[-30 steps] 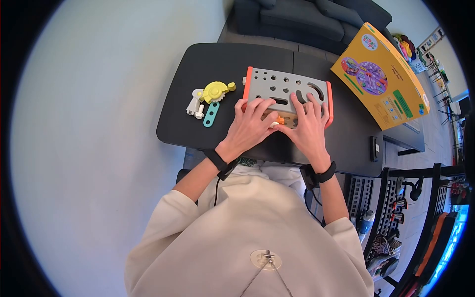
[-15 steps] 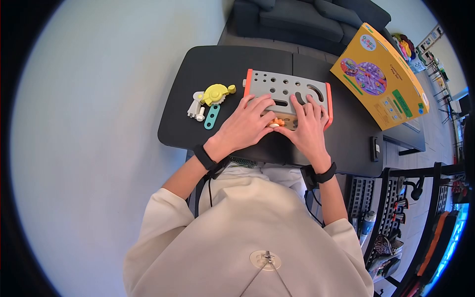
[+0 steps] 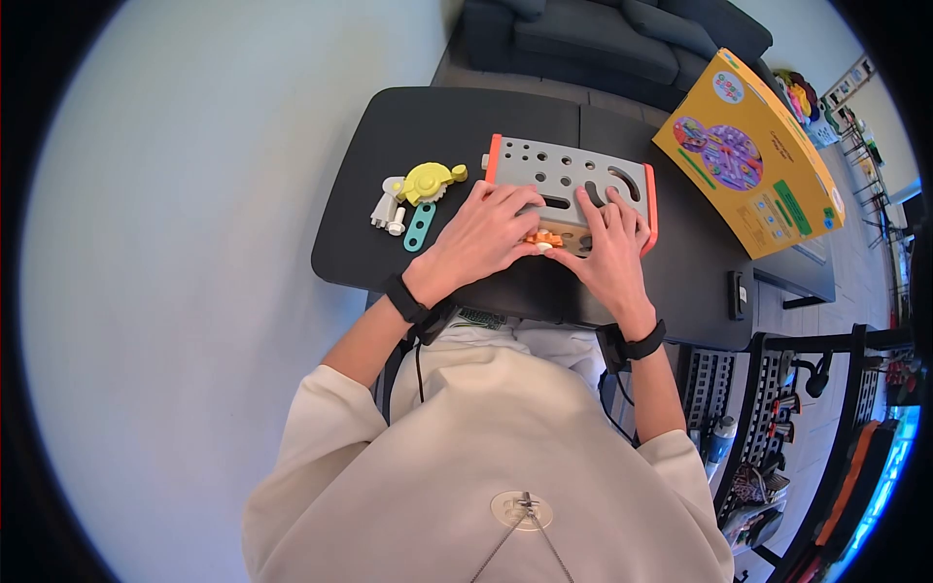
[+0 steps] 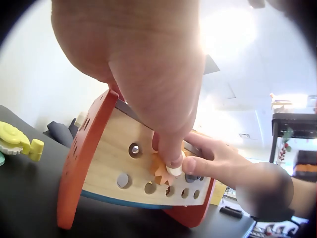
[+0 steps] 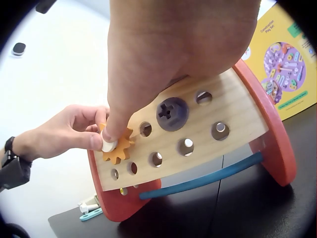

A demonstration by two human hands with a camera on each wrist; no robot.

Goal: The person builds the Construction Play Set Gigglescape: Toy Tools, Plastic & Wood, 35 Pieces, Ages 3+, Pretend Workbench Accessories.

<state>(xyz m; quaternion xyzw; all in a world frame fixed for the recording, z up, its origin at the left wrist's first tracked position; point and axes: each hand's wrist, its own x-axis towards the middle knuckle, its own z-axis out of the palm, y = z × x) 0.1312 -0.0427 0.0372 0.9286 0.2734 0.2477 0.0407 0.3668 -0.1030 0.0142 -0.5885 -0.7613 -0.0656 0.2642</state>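
One dark sofa [image 3: 593, 44] sits beyond the black tabletop [image 3: 437, 121], at twelve o'clock in the head view. On the tabletop, at two o'clock from the toy bench [image 3: 520, 172], a big yellow box [image 3: 748, 146] leans at a tilt. The bench has a grey, slotted top, red ends and a holed wooden side facing the person, with a blue bar [image 5: 208, 178] low down between the ends.

The left hand [image 3: 486, 228] reaches over the bench's near edge at seven o'clock, its grip closed, thumb and finger pinching an orange gear [image 5: 120, 154] at the wooden side. At five o'clock the right hand [image 3: 612, 248] has an open grip, fingers spread on the grey top, thumb pressing a white cap [image 5: 109, 147] at the gear's middle. The left thumb touches the cap too.

At nine o'clock from the bench lie a lime-yellow piece [image 3: 426, 182], a teal strip [image 3: 422, 228] and a white piece [image 3: 388, 204]. A black object [image 3: 736, 294] lies at four o'clock. Smaller still are a dark slotted screw head [image 5: 181, 120] on the wooden side and a white bolt [image 3: 397, 224] just beside the strip.
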